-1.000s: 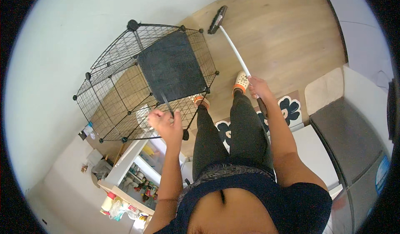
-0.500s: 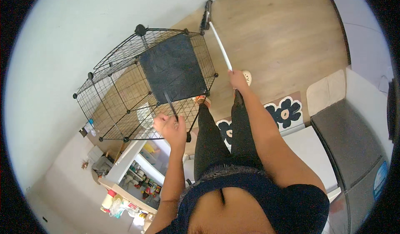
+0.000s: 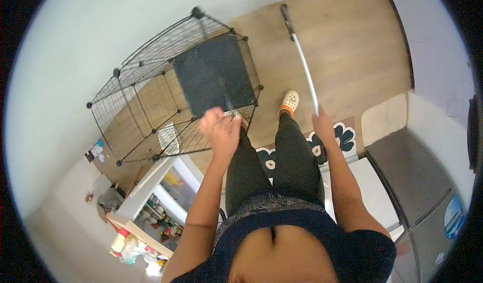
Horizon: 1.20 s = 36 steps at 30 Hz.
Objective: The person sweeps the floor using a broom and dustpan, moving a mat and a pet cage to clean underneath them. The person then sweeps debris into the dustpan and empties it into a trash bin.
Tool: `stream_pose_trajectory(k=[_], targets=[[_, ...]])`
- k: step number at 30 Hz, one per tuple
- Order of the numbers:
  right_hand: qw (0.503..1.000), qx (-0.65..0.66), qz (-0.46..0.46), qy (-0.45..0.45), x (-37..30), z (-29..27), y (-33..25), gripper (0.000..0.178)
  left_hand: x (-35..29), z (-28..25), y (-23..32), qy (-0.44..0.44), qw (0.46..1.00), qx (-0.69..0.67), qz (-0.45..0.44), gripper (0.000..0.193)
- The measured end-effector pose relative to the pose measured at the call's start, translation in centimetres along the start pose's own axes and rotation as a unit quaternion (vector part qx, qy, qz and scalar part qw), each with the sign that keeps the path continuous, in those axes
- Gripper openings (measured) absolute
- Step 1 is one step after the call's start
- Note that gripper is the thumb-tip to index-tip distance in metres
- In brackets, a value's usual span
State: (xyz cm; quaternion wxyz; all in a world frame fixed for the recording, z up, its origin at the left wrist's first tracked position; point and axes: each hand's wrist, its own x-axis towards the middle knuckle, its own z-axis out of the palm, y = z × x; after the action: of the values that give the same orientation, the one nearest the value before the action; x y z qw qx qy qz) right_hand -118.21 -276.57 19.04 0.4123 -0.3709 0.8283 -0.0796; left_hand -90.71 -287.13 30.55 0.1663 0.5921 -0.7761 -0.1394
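Observation:
My right hand (image 3: 323, 126) is closed around the white handle of a broom (image 3: 307, 74). Its narrow dark head (image 3: 287, 20) rests out on the wooden floor, beyond my shoe (image 3: 290, 100). My left hand (image 3: 221, 133) is blurred by motion, its fingers curled about a thin dark stick (image 3: 229, 100) whose far end is lost against a black panel. That hand hovers over the near edge of a black wire-grid cage (image 3: 151, 132), on whose right part the black square panel (image 3: 214, 74) sits. I cannot make out what the stick belongs to.
A white wall (image 3: 85, 56) runs along the cage's far left side. A flower-patterned mat (image 3: 346, 137) lies right of my legs, near a beige mat (image 3: 385, 113) and a grey fridge (image 3: 410, 169). White shelving with jars (image 3: 163, 220) stands at the lower left.
The broom has swung right and outward with my right hand, which is now nearer me. My left hand has moved right with the dark stick. My right foot shows more fully.

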Motion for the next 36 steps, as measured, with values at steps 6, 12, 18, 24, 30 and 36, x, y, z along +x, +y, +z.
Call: stream_pose_trajectory(k=[6,12,18,24,30,36], targets=[[0.998,-0.046,0.022,0.023,-7.3,0.5,0.1,0.047,5.1,1.1,1.2,0.057,0.997,-0.046,0.006,0.021],[0.992,0.043,0.115,-0.015,-10.1,5.6,-0.1,0.038,9.1,-6.5,-4.7,0.055,0.984,-0.136,0.103,0.014],[0.958,0.196,0.207,-0.009,-16.8,9.2,-2.7,0.013,4.7,-21.5,-38.2,0.236,0.912,0.224,-0.249,0.037],[0.955,0.168,0.246,-0.007,-17.8,13.2,-3.0,0.004,-6.8,-22.0,-57.9,0.014,0.772,-0.310,-0.554,0.071],[0.950,0.175,0.258,-0.026,-19.5,17.0,1.0,0.003,-8.1,-24.6,-57.5,-0.104,0.817,-0.287,-0.489,0.057],[0.951,0.193,0.240,-0.028,-20.9,18.3,0.4,0.005,-7.3,-24.0,-49.6,0.013,0.813,-0.357,-0.460,0.039]])
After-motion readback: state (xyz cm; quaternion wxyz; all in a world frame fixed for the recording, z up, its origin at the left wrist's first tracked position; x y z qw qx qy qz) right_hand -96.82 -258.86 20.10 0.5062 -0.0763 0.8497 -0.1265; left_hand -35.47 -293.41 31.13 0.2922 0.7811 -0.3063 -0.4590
